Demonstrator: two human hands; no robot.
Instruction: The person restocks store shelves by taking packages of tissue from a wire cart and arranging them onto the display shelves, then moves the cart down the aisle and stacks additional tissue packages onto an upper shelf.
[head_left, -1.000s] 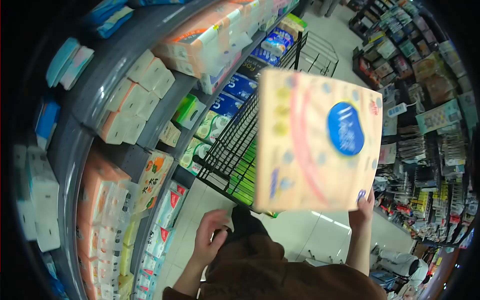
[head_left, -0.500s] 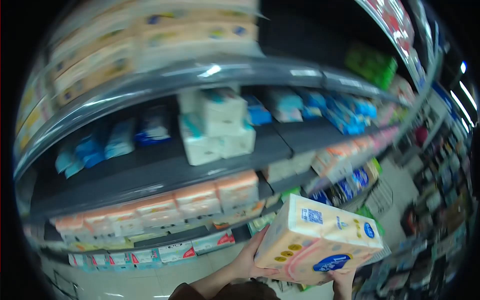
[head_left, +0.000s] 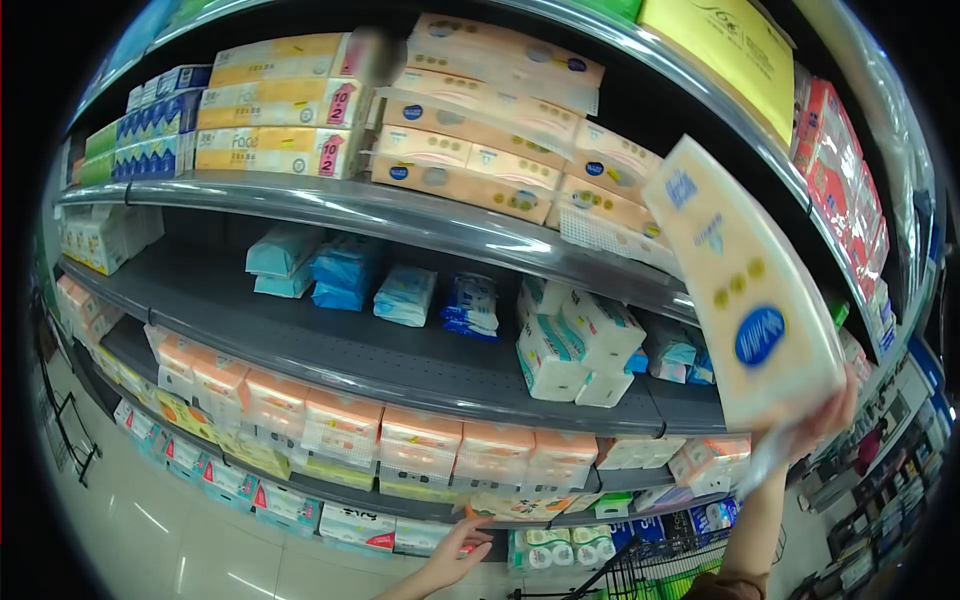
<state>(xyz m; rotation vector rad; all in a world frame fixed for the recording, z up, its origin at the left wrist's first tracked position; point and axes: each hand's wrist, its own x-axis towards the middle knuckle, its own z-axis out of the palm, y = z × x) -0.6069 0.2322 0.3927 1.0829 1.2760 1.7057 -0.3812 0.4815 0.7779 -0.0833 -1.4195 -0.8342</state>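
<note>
My right hand (head_left: pixel 822 418) grips the lower end of a large cream tissue pack (head_left: pixel 745 290) with a blue oval logo. The pack stands tilted on the right, its upper end beside the upper shelf, where similar cream packs (head_left: pixel 465 165) are stacked. Whether it touches the shelf I cannot tell. Lower down, my left hand (head_left: pixel 462 550) holds nothing, fingers apart, in front of the bottom shelf and near an orange-patterned pack (head_left: pixel 520 507).
Yellow tissue packs (head_left: pixel 270 103) stand left on the upper shelf. Below are blue packets (head_left: pixel 345 270), white rolls (head_left: pixel 580 345) and a row of peach packs (head_left: pixel 420 442). A black wire cart (head_left: pixel 665 570) stands at the lower right, and red packs (head_left: pixel 838 160) are at the right.
The view has turned to the shelf front. The cream pack, held by both my hands half a second ago, has risen in my right hand; my left hand has let go.
</note>
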